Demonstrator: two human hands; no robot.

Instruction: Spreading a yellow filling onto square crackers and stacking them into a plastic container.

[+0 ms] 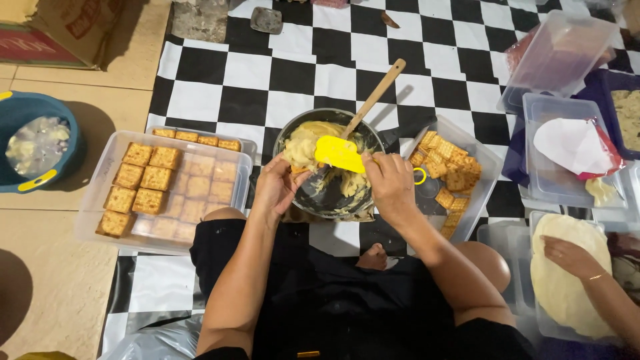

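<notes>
A bright yellow spatula point(340, 154) lies over a dark grey pan point(325, 193) of pale yellow batter point(308, 140). The mat point(293, 67) is a black-and-white checkerboard. Golden-brown crackers point(141, 177) fill a clear tub point(100, 200) on the left. Far left stands a teal bucket point(67, 127) with yellow handles. The floor point(53, 280) is tan.

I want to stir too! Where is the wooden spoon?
In the head view, the wooden spoon leans in the dark pan of yellow batter, its handle pointing up and right, just behind the yellow spatula in the right hand.
</notes>
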